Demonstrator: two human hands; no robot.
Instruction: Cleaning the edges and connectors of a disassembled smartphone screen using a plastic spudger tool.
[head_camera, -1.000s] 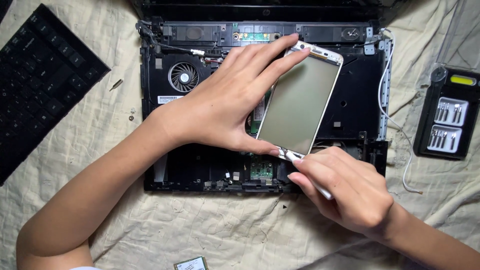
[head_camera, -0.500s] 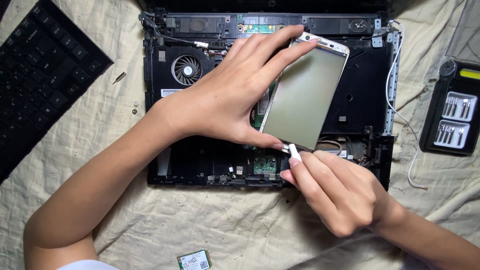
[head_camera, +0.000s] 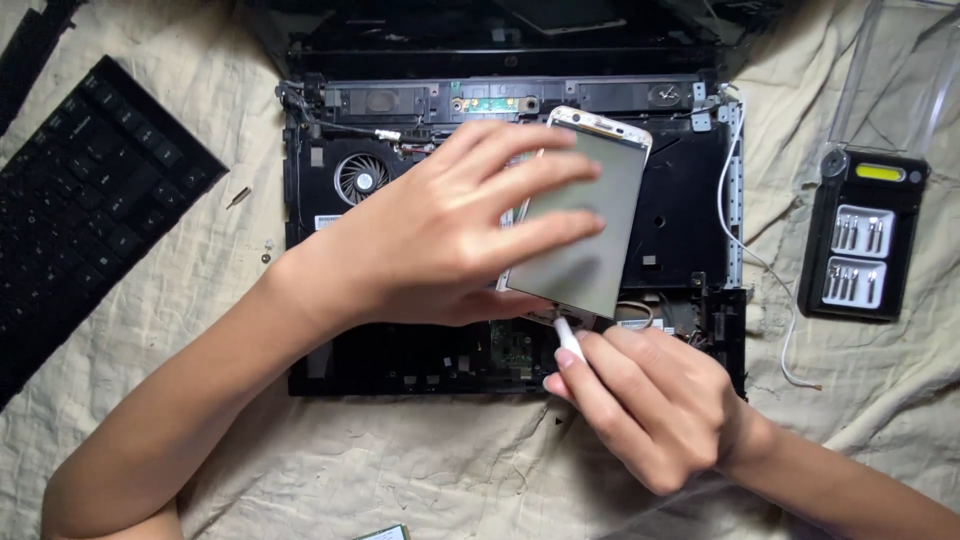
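My left hand (head_camera: 440, 240) spreads its fingers wide over a flat rectangular silver-grey metal drive module with a pale rim (head_camera: 590, 215), pinning it at a slight tilt above the black opened laptop chassis (head_camera: 690, 220). My right hand (head_camera: 650, 410), just below the module's near edge, is closed around a slim white-handled screwdriver (head_camera: 568, 338), whose tip sits against the module's lower corner; whether it is seated in a screw I cannot tell.

The module looks thin, stiff and light, with smooth faces that I judge slippery under fingertips, so I would grip it by the long edges rather than press the flat middle. The circuit board beneath looks fragile.

Left of my left hand a round cooling fan (head_camera: 362, 178) shows in the chassis, and farther left lies a detached black keyboard (head_camera: 90, 200) on the crumpled beige cloth (head_camera: 400, 470). Well to the right of my right hand rests a black case of screwdriver bits (head_camera: 860, 250), with a white cable (head_camera: 770, 270) trailing between.
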